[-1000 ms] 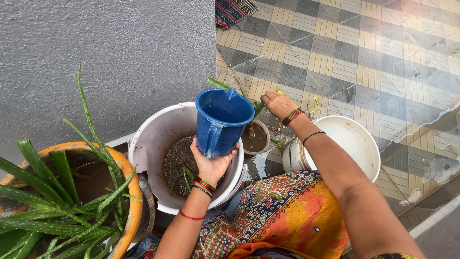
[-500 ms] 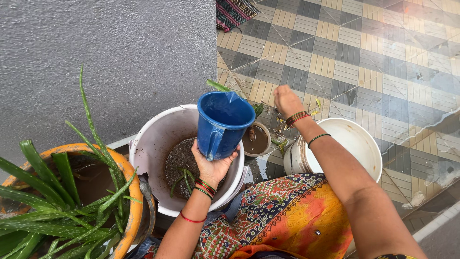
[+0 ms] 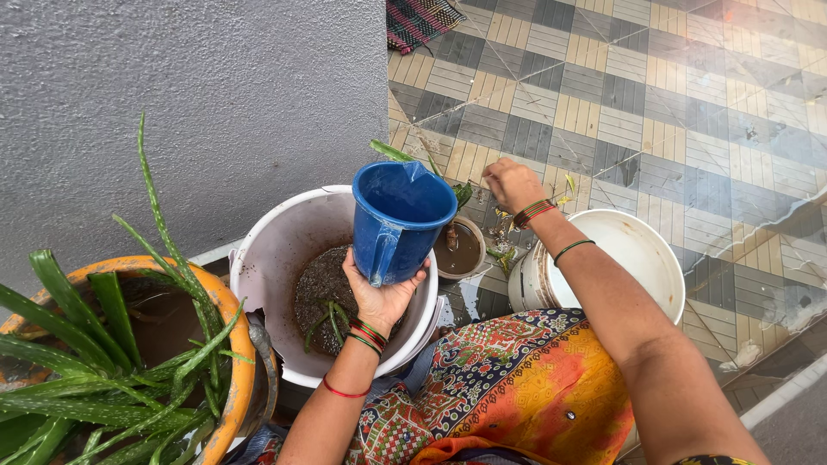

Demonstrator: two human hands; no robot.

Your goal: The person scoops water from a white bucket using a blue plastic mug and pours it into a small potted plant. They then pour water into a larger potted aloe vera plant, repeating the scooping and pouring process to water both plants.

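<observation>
Since half a second ago the right hand [image 3: 512, 182] has dropped slightly over the tiled floor [image 3: 655, 112], fingers loosely curled, holding nothing visible. The left hand [image 3: 379, 297] stays clamped under the blue jug [image 3: 401, 220], upright, handle toward the camera, above the white bucket [image 3: 276, 250] of soil.

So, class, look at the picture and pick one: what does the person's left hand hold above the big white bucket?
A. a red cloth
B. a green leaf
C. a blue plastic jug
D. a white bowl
C: the left hand grips a blue plastic jug from below, next to its handle, over the white bucket with wet soil in it; the right hand reaches out over the tiled floor beyond.
</observation>
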